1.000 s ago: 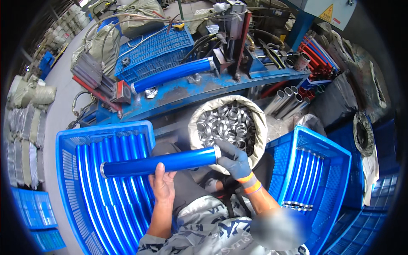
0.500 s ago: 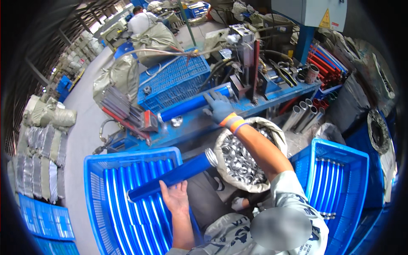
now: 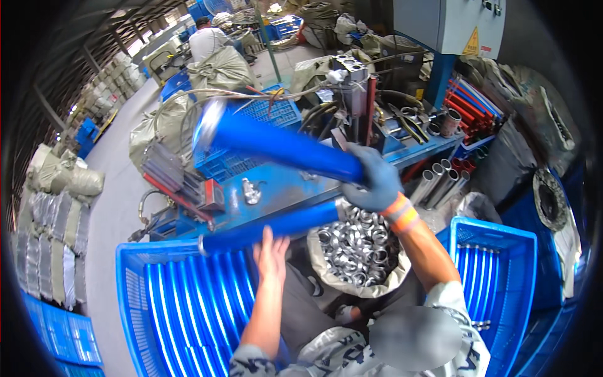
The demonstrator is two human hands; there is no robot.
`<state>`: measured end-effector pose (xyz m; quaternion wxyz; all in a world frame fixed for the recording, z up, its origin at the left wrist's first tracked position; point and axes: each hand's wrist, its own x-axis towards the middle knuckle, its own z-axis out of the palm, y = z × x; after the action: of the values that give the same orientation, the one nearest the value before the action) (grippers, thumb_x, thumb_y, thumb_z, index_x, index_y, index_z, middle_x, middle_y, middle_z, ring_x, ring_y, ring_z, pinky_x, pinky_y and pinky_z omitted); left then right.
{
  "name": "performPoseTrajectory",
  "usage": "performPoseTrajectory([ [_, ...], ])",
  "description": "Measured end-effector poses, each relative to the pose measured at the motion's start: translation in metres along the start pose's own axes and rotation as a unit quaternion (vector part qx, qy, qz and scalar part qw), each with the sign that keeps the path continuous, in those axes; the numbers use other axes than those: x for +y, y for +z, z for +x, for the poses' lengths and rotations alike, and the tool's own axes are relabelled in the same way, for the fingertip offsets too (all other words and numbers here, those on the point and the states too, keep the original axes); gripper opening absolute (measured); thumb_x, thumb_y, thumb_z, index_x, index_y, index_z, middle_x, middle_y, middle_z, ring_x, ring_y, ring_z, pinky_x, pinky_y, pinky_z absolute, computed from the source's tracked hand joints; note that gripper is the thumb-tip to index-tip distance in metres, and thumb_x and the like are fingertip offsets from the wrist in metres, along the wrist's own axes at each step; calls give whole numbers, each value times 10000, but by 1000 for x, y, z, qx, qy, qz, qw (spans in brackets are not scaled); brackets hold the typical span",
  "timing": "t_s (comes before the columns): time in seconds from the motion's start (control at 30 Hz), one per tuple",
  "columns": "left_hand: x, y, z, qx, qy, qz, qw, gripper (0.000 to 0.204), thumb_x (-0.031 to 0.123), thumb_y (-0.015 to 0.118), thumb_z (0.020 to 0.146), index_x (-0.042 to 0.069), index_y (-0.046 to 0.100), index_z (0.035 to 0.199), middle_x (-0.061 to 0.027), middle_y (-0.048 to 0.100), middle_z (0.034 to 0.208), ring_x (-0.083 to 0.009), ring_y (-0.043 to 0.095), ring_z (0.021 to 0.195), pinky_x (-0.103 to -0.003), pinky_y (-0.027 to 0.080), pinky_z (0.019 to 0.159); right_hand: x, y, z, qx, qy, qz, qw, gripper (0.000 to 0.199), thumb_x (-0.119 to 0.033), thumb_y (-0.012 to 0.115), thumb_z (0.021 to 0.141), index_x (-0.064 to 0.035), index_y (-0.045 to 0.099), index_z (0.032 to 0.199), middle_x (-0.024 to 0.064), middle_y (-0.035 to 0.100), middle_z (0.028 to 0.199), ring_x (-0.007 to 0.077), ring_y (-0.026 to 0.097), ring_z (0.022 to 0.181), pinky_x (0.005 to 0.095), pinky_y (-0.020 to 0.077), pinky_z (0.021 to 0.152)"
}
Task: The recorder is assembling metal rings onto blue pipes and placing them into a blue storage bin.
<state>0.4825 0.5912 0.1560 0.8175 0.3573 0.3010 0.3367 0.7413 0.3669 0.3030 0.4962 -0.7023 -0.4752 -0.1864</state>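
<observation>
Over the blue workbench [image 3: 276, 188], the gloved right hand [image 3: 375, 182] clamps its fingers round one end of a blue tube [image 3: 276, 146], lifting it clear; lower down, the bare left hand [image 3: 271, 254] cups a second blue tube [image 3: 270, 227], steadying it above the blue crate [image 3: 135, 301]; a sack of metal rings [image 3: 358, 254] sits close for easy reach.

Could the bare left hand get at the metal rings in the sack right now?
Probably not freely: the left hand is holding the lower blue tube, so it is occupied. The sack of metal rings lies open just beside it, with nothing covering it.
</observation>
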Motion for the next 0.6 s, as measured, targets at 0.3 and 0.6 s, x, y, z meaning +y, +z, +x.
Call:
performPoseTrajectory([
  [0.3, -35, 105, 244, 79, -11, 57, 995, 899, 490, 936, 999, -40, 537, 1606, -262, 735, 1470, -515, 741, 1338, -650, 594, 1151, -49, -239, -317, 293, 323, 21, 900, 701, -96, 713, 994, -9, 510, 1660, 57, 720, 1204, 159, 687, 946, 306, 587, 827],
  [0.6, -77, 87, 263, 29, -89, 99, 991, 1082, 613, 914, 973, -118, 477, 1640, -404, 647, 1556, -526, 691, 1431, -674, 584, 1147, -92, -342, -501, 286, 495, -152, 806, 734, -219, 693, 1141, 64, 414, 1758, 170, 610, 1619, 264, 612, 1414, 405, 466, 1225],
])
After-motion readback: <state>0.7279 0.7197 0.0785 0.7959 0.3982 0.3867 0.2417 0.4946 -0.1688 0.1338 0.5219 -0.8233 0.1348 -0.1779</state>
